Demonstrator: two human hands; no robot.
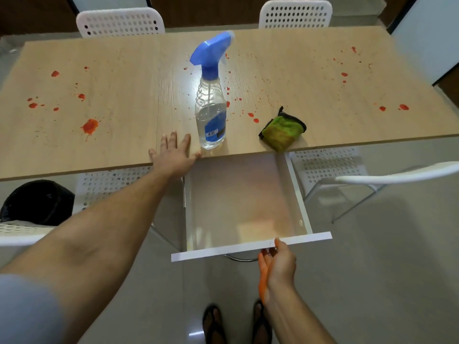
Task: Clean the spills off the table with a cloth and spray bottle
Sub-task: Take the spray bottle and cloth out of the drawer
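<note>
A clear spray bottle with a blue trigger head stands upright near the front edge of the wooden table. A crumpled green cloth with black trim lies to its right, at the table's edge. Red spills are spattered across the tabletop, left, middle and right. My left hand lies flat on the table just left of the bottle, fingers spread, not touching it. My right hand holds the front panel of a pulled-out white drawer, thumb on the top edge and fingers under it.
The drawer sticks out under the table in front of me and looks empty. White perforated chairs stand at the far side, and others are tucked in at the near side. A black bin sits at the left on the floor. My feet are below.
</note>
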